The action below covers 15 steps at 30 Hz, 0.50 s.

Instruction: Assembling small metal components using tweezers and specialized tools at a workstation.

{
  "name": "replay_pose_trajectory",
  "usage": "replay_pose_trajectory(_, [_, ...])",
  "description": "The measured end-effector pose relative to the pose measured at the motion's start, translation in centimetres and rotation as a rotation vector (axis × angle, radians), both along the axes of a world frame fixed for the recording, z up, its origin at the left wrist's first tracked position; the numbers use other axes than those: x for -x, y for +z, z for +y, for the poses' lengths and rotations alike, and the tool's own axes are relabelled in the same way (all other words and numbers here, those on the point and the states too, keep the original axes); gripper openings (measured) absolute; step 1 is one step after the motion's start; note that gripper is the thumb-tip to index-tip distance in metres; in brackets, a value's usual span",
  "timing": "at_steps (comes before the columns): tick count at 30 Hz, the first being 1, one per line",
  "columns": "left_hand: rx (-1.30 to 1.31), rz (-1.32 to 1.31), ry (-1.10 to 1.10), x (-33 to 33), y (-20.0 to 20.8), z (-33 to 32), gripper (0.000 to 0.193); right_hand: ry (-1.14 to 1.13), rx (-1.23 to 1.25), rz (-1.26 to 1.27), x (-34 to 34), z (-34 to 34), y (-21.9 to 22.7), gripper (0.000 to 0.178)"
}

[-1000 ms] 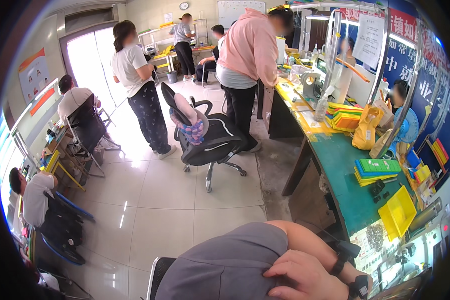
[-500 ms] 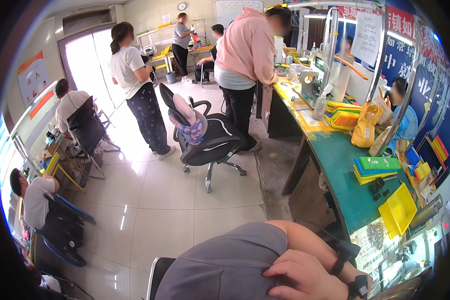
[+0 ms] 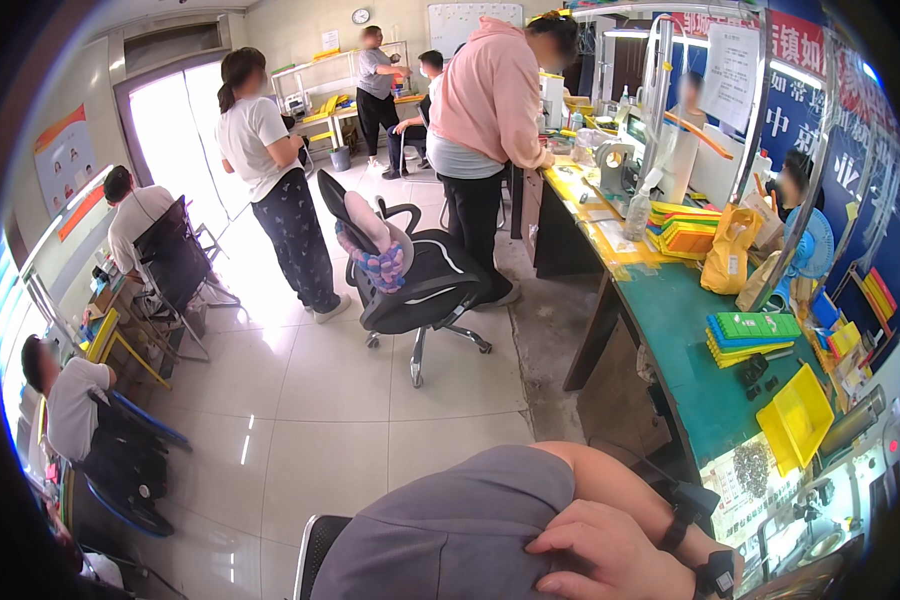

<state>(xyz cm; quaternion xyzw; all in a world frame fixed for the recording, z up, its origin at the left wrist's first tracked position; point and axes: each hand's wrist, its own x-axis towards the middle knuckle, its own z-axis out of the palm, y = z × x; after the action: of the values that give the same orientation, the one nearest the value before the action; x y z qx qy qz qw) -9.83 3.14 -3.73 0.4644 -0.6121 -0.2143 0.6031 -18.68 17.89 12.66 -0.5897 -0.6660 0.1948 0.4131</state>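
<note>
My right hand (image 3: 610, 552) lies at the bottom edge, fingers pointing left and resting flat on the grey sleeve (image 3: 460, 530) of my left upper arm. It holds nothing. A black strap (image 3: 715, 576) sits on its wrist. My bare left forearm (image 3: 620, 480) runs down to the right to another black strap (image 3: 675, 530); the left hand itself is hidden. A black chair back (image 3: 312, 545) shows beside the sleeve.
A long green workbench (image 3: 690, 350) runs along the right with a yellow bin (image 3: 795, 415), stacked green and yellow trays (image 3: 755, 335) and a yellow bag (image 3: 727, 250). A black office chair (image 3: 420, 285) stands on the tiled floor. Several people stand or sit around the room.
</note>
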Motion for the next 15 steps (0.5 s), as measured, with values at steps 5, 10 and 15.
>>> replay_pose_trajectory(5, [-0.003,0.003,-0.004,-0.08,-0.16,-0.17,0.032,-0.006,0.002,0.003,0.05,0.0,-0.08,0.037])
replay_pose_trajectory(10, [-0.004,0.006,-0.008,-0.08,-0.2,-0.29,0.032,-0.009,-0.004,-0.004,0.08,-0.01,-0.17,0.037])
replay_pose_trajectory(15, [-0.006,0.004,-0.012,-0.01,-0.19,-0.41,0.031,-0.008,-0.013,0.004,0.17,-0.02,-0.22,0.037])
